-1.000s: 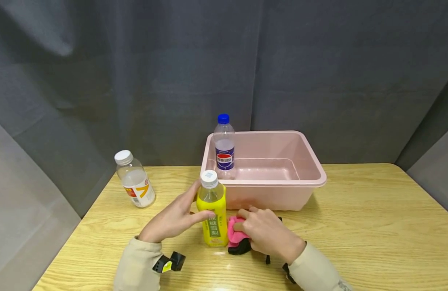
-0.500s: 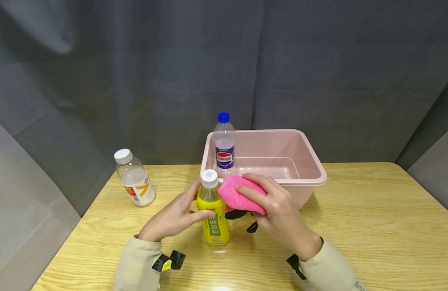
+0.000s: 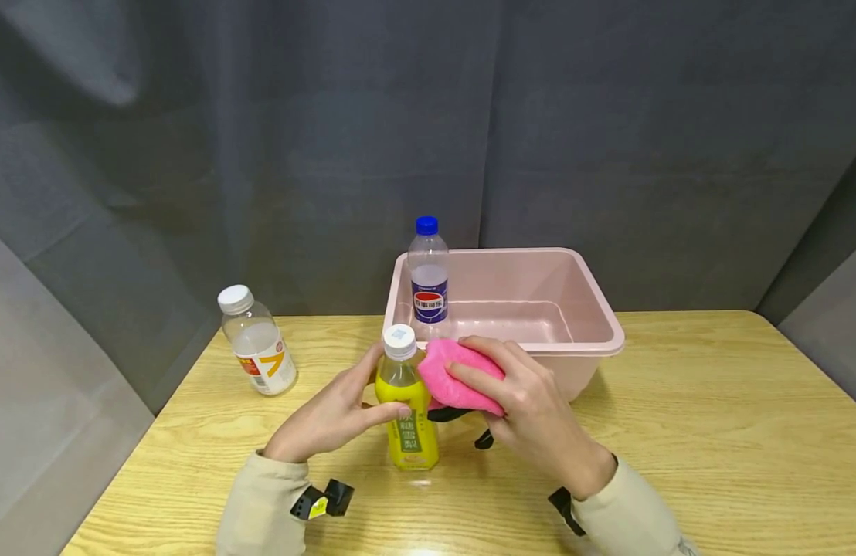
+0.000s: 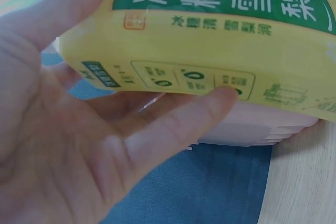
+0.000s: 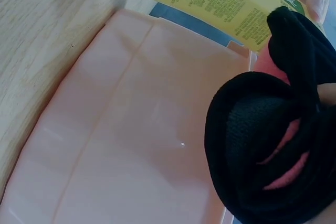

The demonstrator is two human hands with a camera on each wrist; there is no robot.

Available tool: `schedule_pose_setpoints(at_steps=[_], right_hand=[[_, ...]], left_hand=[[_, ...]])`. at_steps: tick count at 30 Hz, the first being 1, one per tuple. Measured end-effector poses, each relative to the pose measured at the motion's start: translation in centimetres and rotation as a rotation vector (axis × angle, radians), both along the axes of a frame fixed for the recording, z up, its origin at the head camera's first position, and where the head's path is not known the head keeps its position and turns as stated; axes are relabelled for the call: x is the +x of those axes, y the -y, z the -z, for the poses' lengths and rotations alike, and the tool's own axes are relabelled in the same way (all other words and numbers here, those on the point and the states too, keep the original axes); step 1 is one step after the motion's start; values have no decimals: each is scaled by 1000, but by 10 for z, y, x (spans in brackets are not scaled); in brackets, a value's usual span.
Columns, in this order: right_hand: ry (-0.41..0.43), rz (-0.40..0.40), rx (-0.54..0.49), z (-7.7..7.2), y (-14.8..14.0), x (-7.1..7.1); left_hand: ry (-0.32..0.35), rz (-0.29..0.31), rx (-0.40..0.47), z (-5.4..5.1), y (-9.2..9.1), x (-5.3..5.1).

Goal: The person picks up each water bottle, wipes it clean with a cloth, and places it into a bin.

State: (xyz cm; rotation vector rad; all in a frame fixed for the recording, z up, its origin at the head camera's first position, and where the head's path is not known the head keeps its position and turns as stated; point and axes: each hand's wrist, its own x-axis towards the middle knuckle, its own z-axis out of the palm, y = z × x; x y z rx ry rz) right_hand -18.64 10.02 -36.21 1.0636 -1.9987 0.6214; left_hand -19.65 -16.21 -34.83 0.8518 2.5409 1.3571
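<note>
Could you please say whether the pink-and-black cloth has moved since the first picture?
Yes: the cloth has risen in view, from below the front rim of the pale pink rectangular plastic basin to overlap it.

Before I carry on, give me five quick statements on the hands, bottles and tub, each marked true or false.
1. The left hand holds the yellow-labelled bottle. True.
2. That bottle is uncapped. False: its white cap is on.
3. The blue-capped bottle stands inside the pink tub. True.
4. The right hand holds nothing. False: it holds a pink-and-black cloth.
5. The white-labelled bottle stands on the table, left of the tub. True.
</note>
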Motion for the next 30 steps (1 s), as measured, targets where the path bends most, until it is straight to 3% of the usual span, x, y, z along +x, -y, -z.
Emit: schedule_pose_setpoints(at_steps=[7, 16, 22, 25, 30], right_hand=[[14, 43, 117, 0, -1, 2], [84, 97, 413, 11, 3, 3], [212, 108, 635, 29, 13, 7], [262, 106, 675, 34, 15, 8], [275, 109, 649, 35, 13, 8]], left_hand=[[21, -4, -1, 0, -1, -1], [42, -22, -7, -1, 0, 1], [6, -33, -32, -2, 0, 1], [4, -33, -33, -1, 1, 1], [9, -30, -26, 0, 0, 1]])
